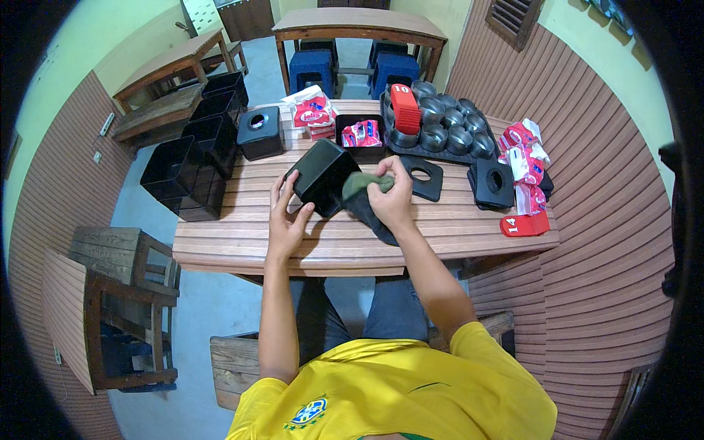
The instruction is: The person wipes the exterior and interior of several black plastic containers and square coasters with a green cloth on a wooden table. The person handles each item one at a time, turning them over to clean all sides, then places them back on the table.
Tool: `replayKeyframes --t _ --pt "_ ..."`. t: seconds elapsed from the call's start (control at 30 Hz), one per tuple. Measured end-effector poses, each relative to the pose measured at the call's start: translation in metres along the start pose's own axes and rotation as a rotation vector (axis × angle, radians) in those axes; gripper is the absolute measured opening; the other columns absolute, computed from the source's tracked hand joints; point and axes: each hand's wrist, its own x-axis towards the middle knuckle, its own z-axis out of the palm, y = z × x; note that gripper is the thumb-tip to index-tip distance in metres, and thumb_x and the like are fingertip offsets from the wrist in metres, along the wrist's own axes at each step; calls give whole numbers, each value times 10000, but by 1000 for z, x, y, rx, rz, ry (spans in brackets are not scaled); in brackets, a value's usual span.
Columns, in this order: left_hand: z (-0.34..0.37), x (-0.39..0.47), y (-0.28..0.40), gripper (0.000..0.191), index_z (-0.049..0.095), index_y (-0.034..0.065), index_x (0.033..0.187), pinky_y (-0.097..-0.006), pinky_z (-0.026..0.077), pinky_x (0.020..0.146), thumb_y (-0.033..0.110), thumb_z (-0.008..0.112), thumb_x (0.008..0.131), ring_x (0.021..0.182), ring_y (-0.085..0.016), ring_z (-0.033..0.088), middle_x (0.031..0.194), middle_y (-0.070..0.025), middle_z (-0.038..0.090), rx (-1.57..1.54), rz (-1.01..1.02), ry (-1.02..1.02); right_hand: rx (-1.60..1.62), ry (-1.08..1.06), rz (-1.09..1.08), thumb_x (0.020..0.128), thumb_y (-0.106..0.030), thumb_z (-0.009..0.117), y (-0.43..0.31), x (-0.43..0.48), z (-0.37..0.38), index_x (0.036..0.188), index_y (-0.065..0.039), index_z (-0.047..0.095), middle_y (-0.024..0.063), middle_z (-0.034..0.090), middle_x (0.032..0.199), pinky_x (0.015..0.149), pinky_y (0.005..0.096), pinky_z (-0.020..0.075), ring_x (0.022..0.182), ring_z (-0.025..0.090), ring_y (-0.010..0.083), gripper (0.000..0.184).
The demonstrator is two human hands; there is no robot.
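A black plastic box is tilted over the wood-grain table, its smooth base and sides showing. My left hand grips it, fingers and thumb along its near left side. In my right hand is a bunched dark green cloth, pinched between thumb and fingers. The cloth meets the box's right side, and its loose end hangs towards the tabletop. Just beyond my right hand lies a flat black lid with an oval hole.
Open black boxes line the table's left edge. Behind are a lidded box, tissue packs and a box holding packs. A tray carries round cups and red number markers. Stacked lids and more packs stand right.
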Motion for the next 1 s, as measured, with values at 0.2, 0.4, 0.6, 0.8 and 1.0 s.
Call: replayKeyframes --t 0.2,0.4,0.6,0.8,1.0 --pt "6 2 10 735 563 151 1629 -438 557 1158 25 811 949 1556 -325 458 1748 -140 328 -60 -19 -65 -474 -459 -218 827 -146 782 9 -20 46 1025 -40 720 243 734 915 815 574 581 895 732 442 233" --pt "2 18 17 734 600 150 1599 -454 533 1173 -16 797 911 1553 -319 477 1716 -155 423 198 119 -140 -489 -697 -147 830 -146 763 46 -15 62 920 1 748 298 747 900 867 592 574 904 730 498 174" --pt "3 12 12 698 577 113 1613 -415 490 1208 -3 774 953 1578 -311 445 1749 -139 401 -66 37 -133 -354 -889 -127 804 -69 725 20 -5 29 955 -90 747 232 773 922 874 581 563 960 735 474 154" --pt "-7 7 -17 769 487 112 1673 -396 519 1172 -36 759 969 1536 -296 484 1749 -143 391 -362 -172 -25 35 -918 91 727 74 534 20 -10 -11 928 -4 681 117 762 859 877 372 572 879 746 263 260" --pt "-29 -9 -24 685 434 67 1644 -329 603 1006 48 743 1033 1246 -215 670 1559 -154 552 -295 -205 85 623 -229 654 777 69 513 37 1 -44 1028 -36 639 51 682 971 863 317 557 884 638 183 300"
